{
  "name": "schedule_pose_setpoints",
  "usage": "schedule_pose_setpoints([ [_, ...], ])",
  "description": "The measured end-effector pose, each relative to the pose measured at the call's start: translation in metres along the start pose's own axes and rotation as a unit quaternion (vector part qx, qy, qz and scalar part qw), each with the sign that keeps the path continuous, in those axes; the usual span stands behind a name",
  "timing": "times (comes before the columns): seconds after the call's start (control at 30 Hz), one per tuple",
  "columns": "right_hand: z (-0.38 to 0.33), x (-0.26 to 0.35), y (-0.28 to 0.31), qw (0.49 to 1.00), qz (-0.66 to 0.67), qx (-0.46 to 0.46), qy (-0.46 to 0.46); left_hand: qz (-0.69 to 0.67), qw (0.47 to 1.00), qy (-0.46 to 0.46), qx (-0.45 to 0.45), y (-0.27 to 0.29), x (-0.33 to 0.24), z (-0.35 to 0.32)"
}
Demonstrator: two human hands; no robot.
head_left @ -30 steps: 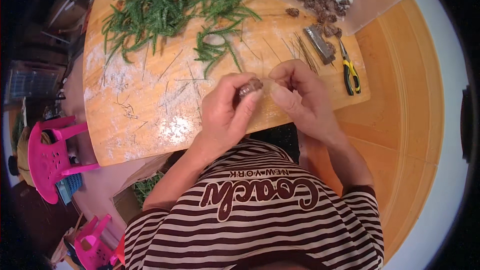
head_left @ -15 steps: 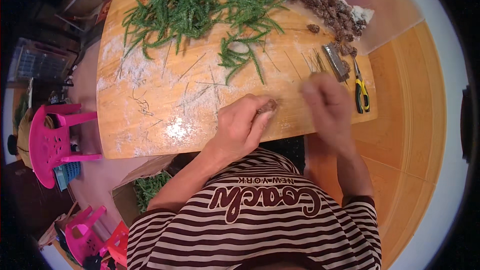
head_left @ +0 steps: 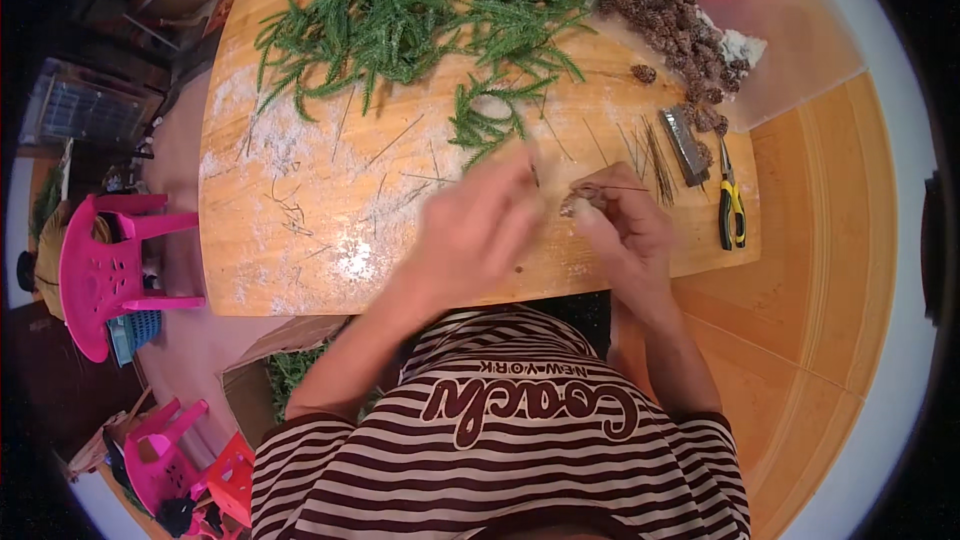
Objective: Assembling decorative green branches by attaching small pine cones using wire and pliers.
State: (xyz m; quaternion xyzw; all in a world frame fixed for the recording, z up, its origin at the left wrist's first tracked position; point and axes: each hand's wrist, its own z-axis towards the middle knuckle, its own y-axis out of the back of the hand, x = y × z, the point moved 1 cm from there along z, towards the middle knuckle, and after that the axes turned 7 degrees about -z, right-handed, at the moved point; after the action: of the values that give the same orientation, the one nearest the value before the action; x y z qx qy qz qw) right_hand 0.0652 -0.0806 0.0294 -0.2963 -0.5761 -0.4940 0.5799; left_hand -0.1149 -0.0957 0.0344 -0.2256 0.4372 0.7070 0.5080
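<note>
Pinecone (head_left: 580,198) pinched in right hand (head_left: 632,238), wire (head_left: 625,188) pointing toward frame right; left hand (head_left: 482,220) blurred, cannot tell its grip; tabletop (head_left: 560,265) edge just below, room at frame left.

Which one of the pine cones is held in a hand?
The pine cone pinched in the right hand; the other visible cones lie unheld, heaped or scattered farther from the person.

From my remote feed, I see a pale bluish surface (head_left: 893,230) curving down the right side, beside orange-brown wood panelling (head_left: 800,260). On my left, pink plastic chairs (head_left: 80,290) stand on a pinkish floor (head_left: 175,180); bright light glares off the wooden table (head_left: 250,275).
</note>
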Motion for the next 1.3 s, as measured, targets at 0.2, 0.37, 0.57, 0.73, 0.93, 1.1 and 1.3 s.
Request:
schedule_pose_setpoints([
  [0.2, -0.01, -0.001, 0.023, 0.997, 0.05, -0.05, -0.024, 0.233, 0.965, -0.083, -0.09, 0.054, 0.063, 0.073],
  [0.37, -0.008, -0.01, 0.03, 0.995, 0.037, -0.076, -0.051, 0.249, 0.966, -0.065, -0.028, 0.035, 0.07, 0.089],
  [0.57, -0.016, -0.039, 0.031, 0.994, 0.001, -0.092, -0.062, 0.235, 0.971, 0.033, 0.013, 0.01, 0.099, 0.073],
  [0.73, -0.016, -0.05, 0.02, 0.986, 0.063, -0.132, -0.08, 0.293, 0.955, 0.02, 0.046, 0.003, 0.112, 0.059],
  [0.93, -0.007, -0.051, 0.005, 0.994, 0.063, -0.078, -0.049, 0.207, 0.97, 0.128, 0.012, 0.022, 0.099, 0.045],
  [1.1, 0.017, -0.037, 0.005, 0.999, -0.013, -0.043, -0.023, 0.177, 0.983, 0.043, -0.03, 0.023, 0.1, 0.033],
  [1.3, 0.051, -0.036, -0.001, 0.95, -0.235, -0.074, 0.191, 0.134, 0.99, -0.041, -0.024, 0.001, 0.084, 0.029],
])
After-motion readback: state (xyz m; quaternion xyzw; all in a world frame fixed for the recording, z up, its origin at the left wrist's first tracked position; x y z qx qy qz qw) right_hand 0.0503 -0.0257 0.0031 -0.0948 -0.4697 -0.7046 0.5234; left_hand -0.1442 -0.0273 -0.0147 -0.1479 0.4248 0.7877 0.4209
